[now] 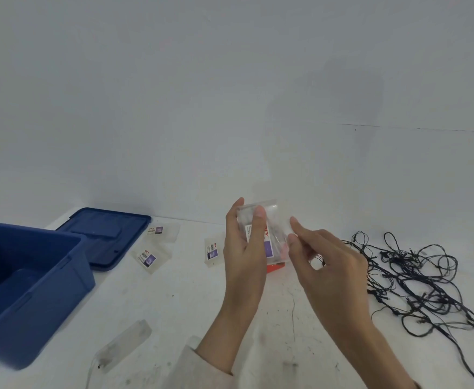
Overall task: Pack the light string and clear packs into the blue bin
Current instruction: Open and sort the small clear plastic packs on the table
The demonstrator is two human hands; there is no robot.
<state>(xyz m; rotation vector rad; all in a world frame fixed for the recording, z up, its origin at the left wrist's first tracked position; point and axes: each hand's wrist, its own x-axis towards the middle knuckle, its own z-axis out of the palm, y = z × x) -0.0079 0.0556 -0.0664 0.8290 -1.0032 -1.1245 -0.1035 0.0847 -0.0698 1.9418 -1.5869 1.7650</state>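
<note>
One clear pack [273, 228], red-and-purple labelled, is pinched by left hand [244, 251] and right hand [325, 265].

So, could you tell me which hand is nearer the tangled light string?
Right. The right hand sits just left of the light string; the left hand, gripping a clear pack, is farther left.

Plain pale wall [230, 94] rises behind a scuffed white table [188, 304]
</note>
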